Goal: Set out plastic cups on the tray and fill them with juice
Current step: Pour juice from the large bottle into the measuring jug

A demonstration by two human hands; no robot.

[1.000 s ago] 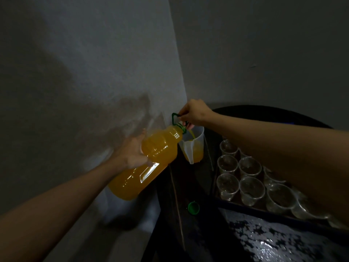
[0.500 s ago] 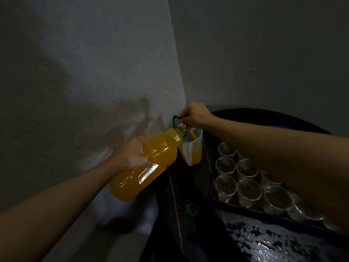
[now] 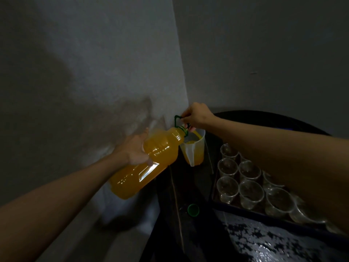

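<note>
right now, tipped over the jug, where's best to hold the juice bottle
Take the juice bottle by the green handle at its neck, from above, as the right hand does, with the left hand cupping its body from the left. Big, mostly full and tilted, it could swing from one grip.

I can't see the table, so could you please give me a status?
Left hand holds the juice bottle, right hand grips its green handle. Juice pouring into the jug. Cups on the tray empty. Nothing blocking.

Dark table (image 3: 196, 188) bears tray (image 3: 245, 215), jug (image 3: 197, 148), green cap (image 3: 193, 210).
</note>
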